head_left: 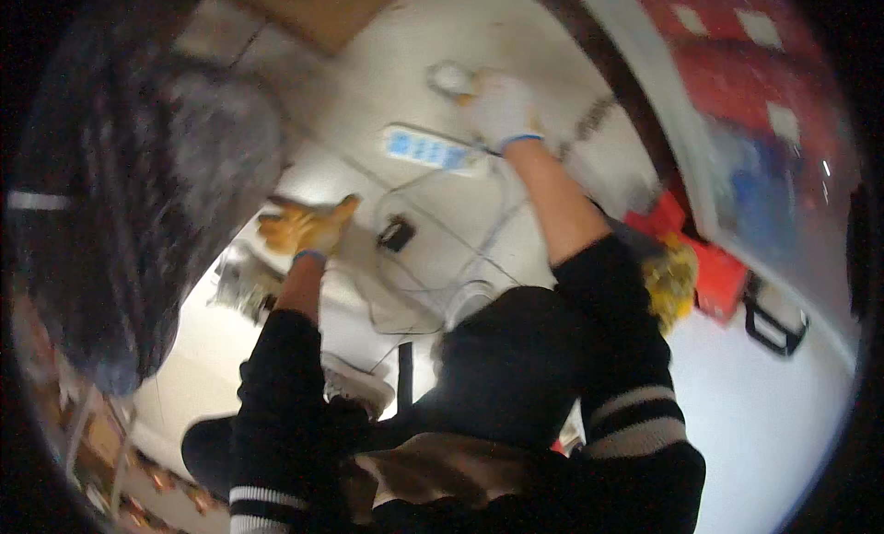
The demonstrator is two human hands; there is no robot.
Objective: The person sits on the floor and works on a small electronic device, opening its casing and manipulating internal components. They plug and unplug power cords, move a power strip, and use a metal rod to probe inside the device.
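Note:
My left hand (304, 227), in a work glove with an orange coating, hangs over the floor with its fingers apart and nothing in them. Farther out, my right hand (503, 109) wears a white-backed glove with a blue cuff edge. It appears to grip a round white object (450, 78), too blurred to name. Just below that hand lies a white power strip (425, 149) with blue sockets. Thin pale cable (494, 230) loops over the tiles towards my feet. A small black object (396, 235) rests between the hands, among the loops.
A large dark plastic-wrapped bundle (173, 168) stands at left, with a blurred clear plastic packet (245, 282) beside it. Cardboard (331, 9) lies at the top. To the right are a red box (718, 278), a yellow item (670, 278), a black handle (775, 327) and a glossy panel (753, 140).

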